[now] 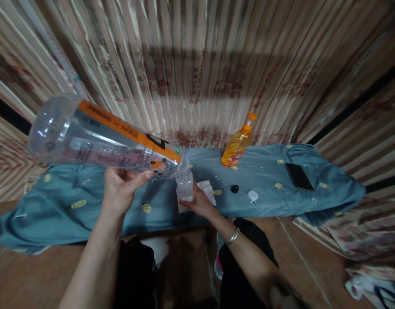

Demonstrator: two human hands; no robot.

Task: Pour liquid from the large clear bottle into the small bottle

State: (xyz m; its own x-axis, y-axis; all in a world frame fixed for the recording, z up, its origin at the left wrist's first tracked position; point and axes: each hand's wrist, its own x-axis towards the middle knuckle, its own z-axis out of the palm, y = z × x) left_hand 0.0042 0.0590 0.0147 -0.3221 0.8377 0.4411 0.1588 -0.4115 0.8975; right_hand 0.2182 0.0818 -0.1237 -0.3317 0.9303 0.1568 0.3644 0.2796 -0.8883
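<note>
My left hand [122, 189] is wrapped round the underside of a large clear bottle [113, 139] with an orange and silver label. That bottle is tilted, its base raised at the left and its neck down at the right. Its mouth meets the top of a small clear bottle [185, 189], which my right hand [199, 201] grips from the right side. Beneath the small bottle lies a white cloth [207, 189] on the teal patterned cover [165, 206]. Whether liquid is moving between the bottles cannot be made out.
An orange bottle [237, 148] with an orange cap stands behind and to the right. Nearer are a black cap [235, 188] and a white cap [253, 196]. A dark phone [299, 176] lies at the right. Striped curtains [197, 73] hang behind the covered surface.
</note>
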